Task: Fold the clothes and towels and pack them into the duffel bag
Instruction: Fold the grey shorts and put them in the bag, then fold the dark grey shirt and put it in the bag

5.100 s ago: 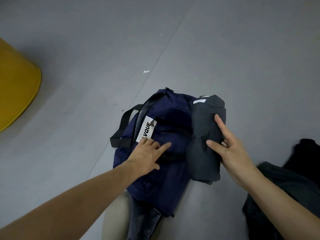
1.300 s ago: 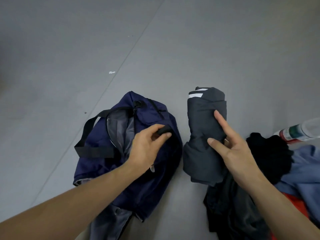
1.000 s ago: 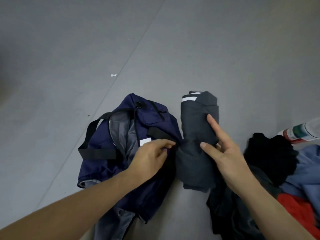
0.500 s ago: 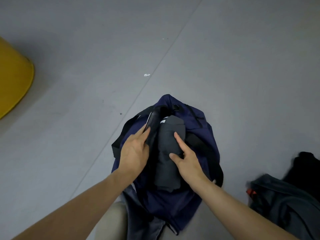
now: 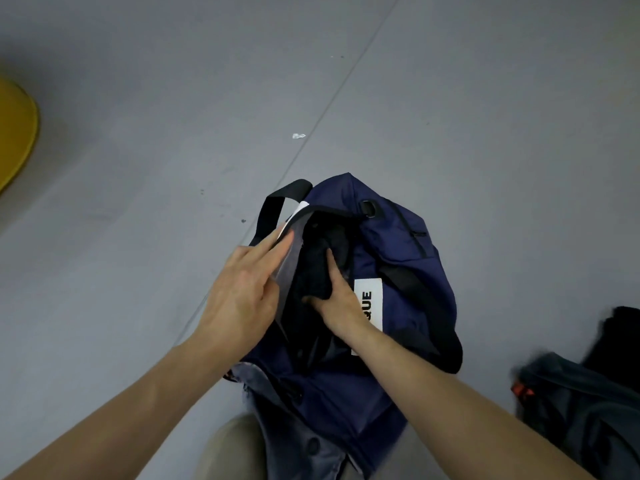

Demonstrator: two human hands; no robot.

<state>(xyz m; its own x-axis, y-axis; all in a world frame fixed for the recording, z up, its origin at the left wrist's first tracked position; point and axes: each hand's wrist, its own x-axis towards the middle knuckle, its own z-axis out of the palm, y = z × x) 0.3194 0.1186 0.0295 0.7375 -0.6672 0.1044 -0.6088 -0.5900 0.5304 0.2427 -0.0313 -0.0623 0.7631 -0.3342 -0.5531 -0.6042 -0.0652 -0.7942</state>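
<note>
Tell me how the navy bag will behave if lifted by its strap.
Likely floppy: the bag sags in creases and its rim folds back under the left hand. Probably light: it looks slack around the garment the right hand grips.

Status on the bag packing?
Left hand flat on navy duffel bag rim, spreading the opening. Right hand grips dark folded garment, inside the opening. Nothing blocking; more clothes piled right.

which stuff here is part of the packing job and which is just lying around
Job: navy duffel bag; dark garment in its mouth; right hand gripping it; left hand on the bag's rim; clothes pile at right.
Lying about: yellow object, far left; white scrap.
</note>
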